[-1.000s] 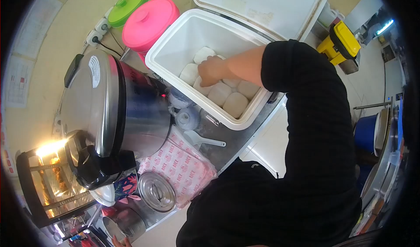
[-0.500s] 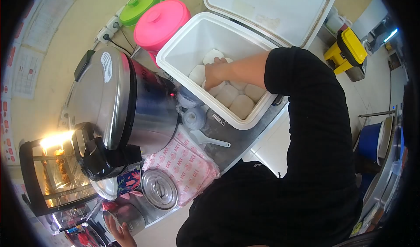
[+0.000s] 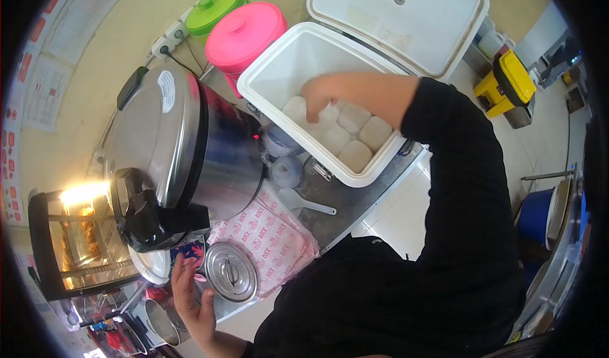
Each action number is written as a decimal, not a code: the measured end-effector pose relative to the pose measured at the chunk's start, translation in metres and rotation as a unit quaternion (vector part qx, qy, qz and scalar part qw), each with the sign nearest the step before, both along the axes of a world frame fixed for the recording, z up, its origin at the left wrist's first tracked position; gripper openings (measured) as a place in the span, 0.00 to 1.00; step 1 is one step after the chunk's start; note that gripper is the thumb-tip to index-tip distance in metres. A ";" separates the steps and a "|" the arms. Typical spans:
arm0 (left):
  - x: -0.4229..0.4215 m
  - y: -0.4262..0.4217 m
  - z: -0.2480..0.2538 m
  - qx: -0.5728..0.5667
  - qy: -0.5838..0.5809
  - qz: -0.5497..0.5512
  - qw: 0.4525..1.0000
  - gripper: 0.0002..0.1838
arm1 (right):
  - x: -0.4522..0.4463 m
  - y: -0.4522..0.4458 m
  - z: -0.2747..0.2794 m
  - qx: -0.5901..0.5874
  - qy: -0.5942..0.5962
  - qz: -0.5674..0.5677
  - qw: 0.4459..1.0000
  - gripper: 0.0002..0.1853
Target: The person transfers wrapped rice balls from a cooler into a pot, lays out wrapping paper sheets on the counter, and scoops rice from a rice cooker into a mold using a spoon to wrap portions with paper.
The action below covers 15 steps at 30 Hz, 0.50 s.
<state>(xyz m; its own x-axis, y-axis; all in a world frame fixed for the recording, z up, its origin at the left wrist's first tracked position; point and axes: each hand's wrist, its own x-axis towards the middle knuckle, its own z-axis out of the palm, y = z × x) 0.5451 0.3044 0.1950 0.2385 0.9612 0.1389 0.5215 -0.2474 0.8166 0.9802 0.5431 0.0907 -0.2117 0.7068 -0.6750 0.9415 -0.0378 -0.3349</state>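
Note:
My right hand (image 3: 322,96) reaches down into a white cooler box (image 3: 273,82), whose lid (image 3: 406,15) is swung back. Its fingers point downward, slightly blurred and spread apart, over rounded white packets (image 3: 357,156) lying in the box. Whether the fingertips touch a packet is hard to see. At the lower left, my left hand (image 3: 195,307) is raised with fingers stretched out and holds nothing. It is beside a round metal lid (image 3: 231,271) and in front of a floral-patterned container (image 3: 188,254).
A large steel rice cooker (image 3: 158,136) stands left of the box. Printed wrapping paper (image 3: 266,244) and a white rice paddle (image 3: 309,204) lie on the counter. Pink (image 3: 246,37) and green (image 3: 216,9) lidded containers are behind. A lit display case (image 3: 85,244) is at left, a yellow bin (image 3: 507,82) at right.
My right hand has shifted and lifted slightly among the packets, with its fingers now curving downward. My left hand has risen further into view, up beside the metal lid.

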 end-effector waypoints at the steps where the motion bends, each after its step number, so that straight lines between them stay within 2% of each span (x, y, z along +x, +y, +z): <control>1: 0.007 0.002 -0.002 -0.020 -0.060 -0.016 0.998 0.33 | 0.013 0.003 0.027 0.026 0.035 0.011 0.999 0.36; 2: 0.008 0.004 -0.012 -0.033 -0.102 -0.031 0.994 0.38 | 0.025 0.002 0.058 0.051 0.067 0.023 0.996 0.36; 4: 0.024 0.010 -0.018 -0.139 -0.231 -0.081 0.960 0.44 | 0.038 -0.024 0.115 0.090 0.227 -0.011 0.970 0.33; 6: 0.053 0.020 -0.026 -0.221 -0.343 -0.118 0.905 0.52 | 0.029 -0.052 0.140 0.096 0.409 0.038 0.907 0.27; 7: 0.073 0.025 -0.030 -0.254 -0.389 -0.131 0.876 0.57 | 0.015 -0.069 0.151 0.069 0.443 0.048 0.892 0.27; 9: 0.108 0.027 -0.031 -0.382 -0.531 -0.171 0.737 0.63 | -0.008 -0.096 0.167 0.020 0.511 0.067 0.857 0.27; 11: 0.117 0.020 -0.042 -0.487 -0.586 -0.150 0.630 0.68 | -0.005 -0.077 0.157 -0.024 0.391 0.018 0.920 0.26; 12: 0.112 0.017 -0.054 -0.499 -0.551 -0.156 0.650 0.69 | 0.000 -0.062 0.147 -0.044 0.325 -0.008 0.945 0.26; 13: 0.102 0.012 -0.074 -0.520 -0.479 -0.145 0.692 0.63 | 0.009 -0.038 0.118 -0.055 0.234 0.018 0.970 0.27; 14: 0.093 0.008 -0.089 -0.515 -0.443 -0.181 0.711 0.58 | 0.017 -0.018 0.075 -0.065 0.141 0.043 0.987 0.29; 15: 0.087 0.006 -0.097 -0.510 -0.405 -0.214 0.728 0.53 | 0.016 -0.011 0.029 -0.033 0.043 0.154 0.987 0.30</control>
<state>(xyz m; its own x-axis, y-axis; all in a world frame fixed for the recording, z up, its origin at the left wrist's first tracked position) 0.6322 0.3103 0.0982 0.7834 0.5245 -0.3334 -0.1803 0.7052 0.6857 0.9967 0.5323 0.1197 -0.4676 0.5557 -0.6874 0.8801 0.2206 -0.4203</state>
